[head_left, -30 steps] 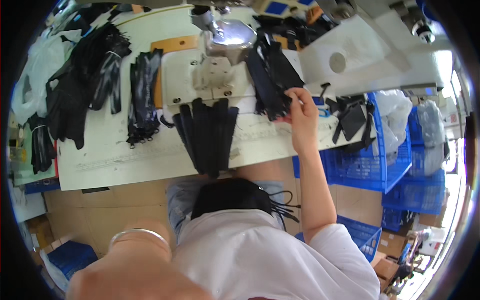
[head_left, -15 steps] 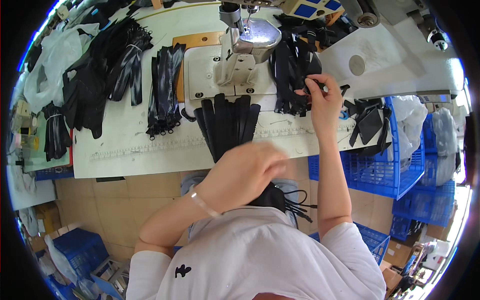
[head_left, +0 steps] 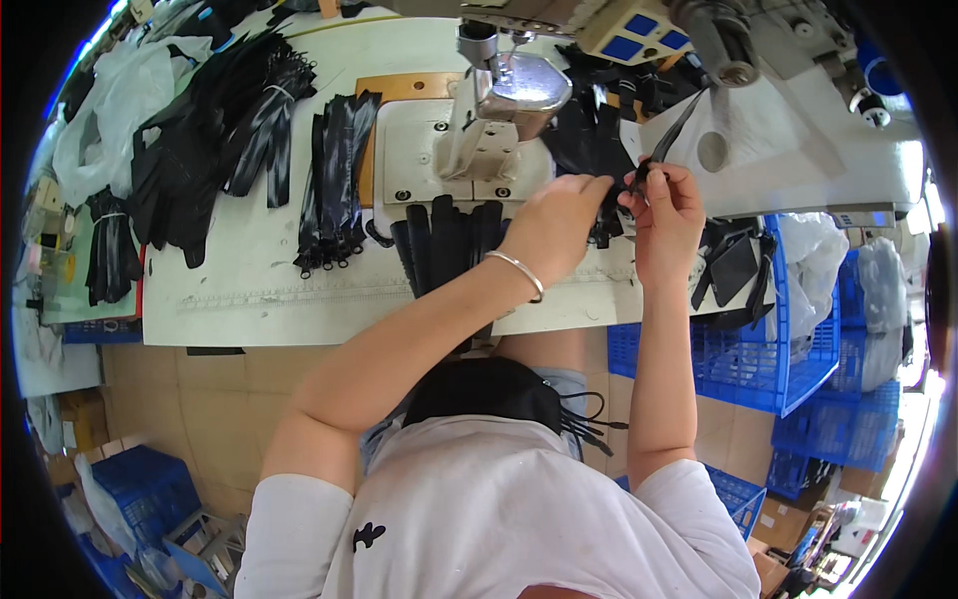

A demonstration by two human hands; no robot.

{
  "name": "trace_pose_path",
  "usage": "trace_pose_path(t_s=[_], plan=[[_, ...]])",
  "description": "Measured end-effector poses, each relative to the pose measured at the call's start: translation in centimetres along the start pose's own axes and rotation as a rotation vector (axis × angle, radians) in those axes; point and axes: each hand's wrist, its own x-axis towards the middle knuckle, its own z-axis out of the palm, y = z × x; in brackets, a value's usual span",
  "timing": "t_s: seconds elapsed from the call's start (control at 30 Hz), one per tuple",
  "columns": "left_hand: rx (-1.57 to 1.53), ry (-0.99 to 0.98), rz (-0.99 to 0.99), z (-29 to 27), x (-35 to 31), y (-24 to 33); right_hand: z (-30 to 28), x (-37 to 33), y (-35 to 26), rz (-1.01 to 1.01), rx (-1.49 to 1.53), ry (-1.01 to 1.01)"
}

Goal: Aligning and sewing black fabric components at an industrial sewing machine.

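While a black strip (head_left: 681,130) is pinched in the right hand (head_left: 670,222), to the right of the sewing machine (head_left: 524,92), the left hand (head_left: 557,225) is held just beside it, fingers bent; whether anything is gripped there cannot be told. Control is probably best kept if the strip is pinched firmly and left untwisted. One machine and two banded bundles (head_left: 261,138) are counted; the fanned strips (head_left: 441,240) overlap too much to be numbered.
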Motion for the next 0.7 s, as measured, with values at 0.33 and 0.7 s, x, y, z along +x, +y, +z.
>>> trace_pose_path(t_s=[0.33,0.7], plan=[[0.207,0.29,0.104,-0.6,0.2,0.1,0.7,-2.3,-2.6,-0.034,0.102,0.028],[-1.068,0.035,-0.867,-8.6,-10.5,2.5,3.3,-14.2,-2.4,0.336,-0.421,-0.564]])
